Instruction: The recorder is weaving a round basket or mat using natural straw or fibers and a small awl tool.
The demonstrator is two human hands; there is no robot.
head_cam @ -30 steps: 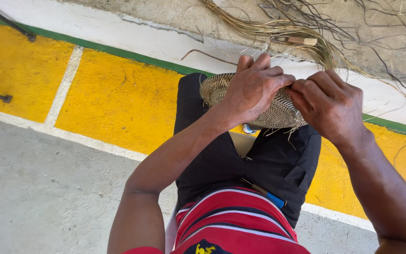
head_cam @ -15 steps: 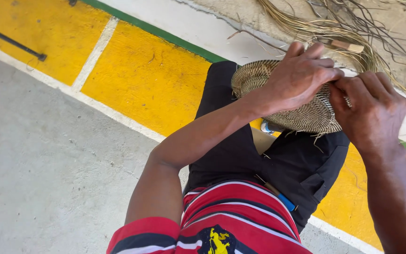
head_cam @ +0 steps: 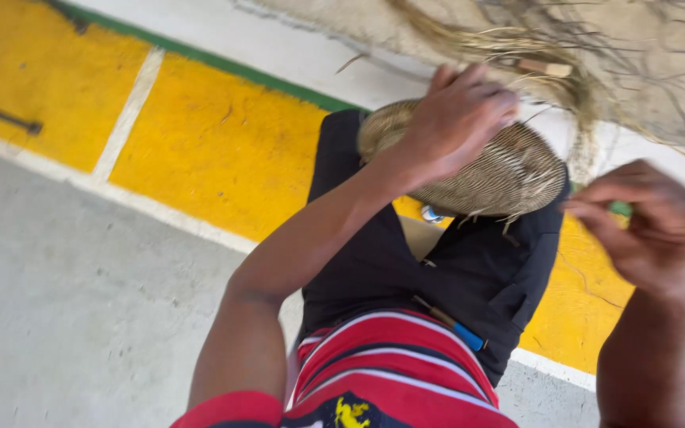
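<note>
A round woven straw piece (head_cam: 509, 176) rests on my knees, over black shorts. My left hand (head_cam: 453, 119) lies on top of it, fingers curled over its upper edge and holding it. My right hand (head_cam: 652, 226) has come off to the right, fingers pinched together; whether a thin straw strand sits between them I cannot tell. Loose straw fibres (head_cam: 549, 47) trail from the piece toward the rough ground beyond.
I sit on a painted kerb with yellow blocks (head_cam: 216, 150), white lines and a green stripe (head_cam: 223, 67). Grey concrete floor (head_cam: 65, 301) lies to the left. A dark metal rod (head_cam: 1, 115) lies on the yellow at far left. A blue-tipped tool (head_cam: 457, 325) sticks from my pocket.
My right hand has pulled away from the woven piece, moving right and down. My left hand stays on the piece. The view has shifted left and closer.
</note>
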